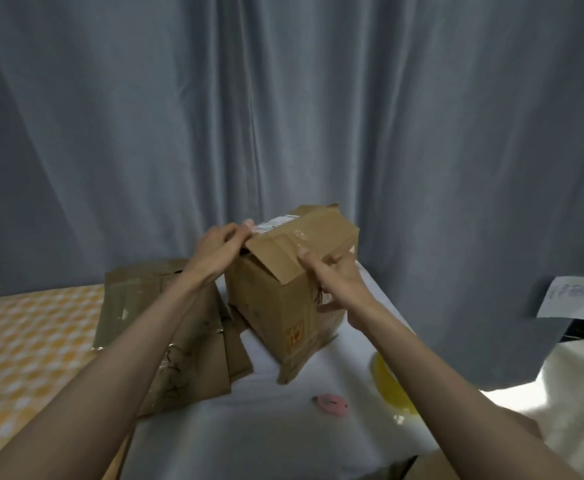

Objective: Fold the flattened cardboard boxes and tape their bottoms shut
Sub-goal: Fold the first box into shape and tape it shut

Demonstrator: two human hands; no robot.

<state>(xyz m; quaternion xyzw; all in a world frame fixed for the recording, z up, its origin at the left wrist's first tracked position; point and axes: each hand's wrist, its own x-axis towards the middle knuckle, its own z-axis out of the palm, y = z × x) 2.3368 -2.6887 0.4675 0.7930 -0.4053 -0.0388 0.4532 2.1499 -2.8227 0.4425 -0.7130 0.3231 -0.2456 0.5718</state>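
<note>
A brown erected cardboard box [283, 299] stands tilted, flaps folded, beside apparently flattened boxes [166, 327].

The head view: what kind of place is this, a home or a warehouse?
Probably a home room, perhaps a bedroom: grey curtains fill the background, a yellow checked cloth lies at the left, and the cardboard box stands on a white sheet.
</note>
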